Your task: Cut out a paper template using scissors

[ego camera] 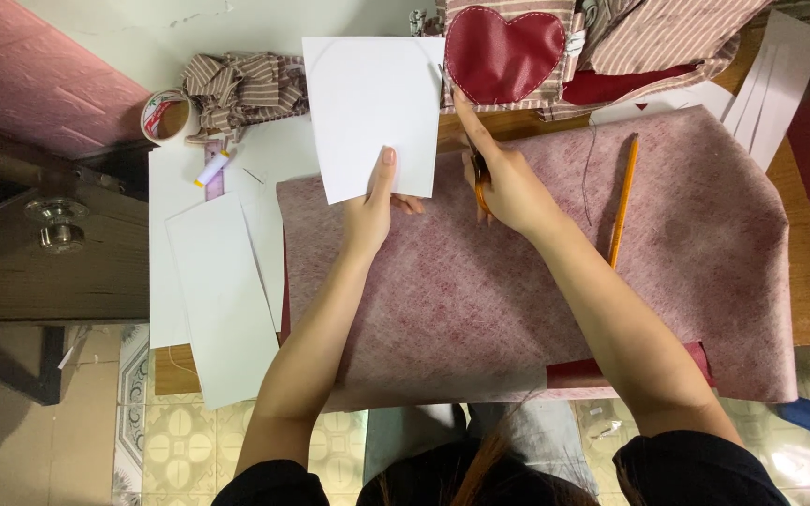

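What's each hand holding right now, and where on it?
Left hand pinches the white paper at its bottom edge. Right hand grips orange-handled scissors by the handles.

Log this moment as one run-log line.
left hand: holds white paper sheet | right hand: grips orange-handled scissors at sheet edge | beneath: pink fabric | nearby: pencil

I see no screens or signs. Well left of my left-hand fingers [388, 159], a tape roll [170, 115] lies on the surface with a red and green printed label inside its ring. Nearer, a small white tube [211, 169] has a yellow cap.
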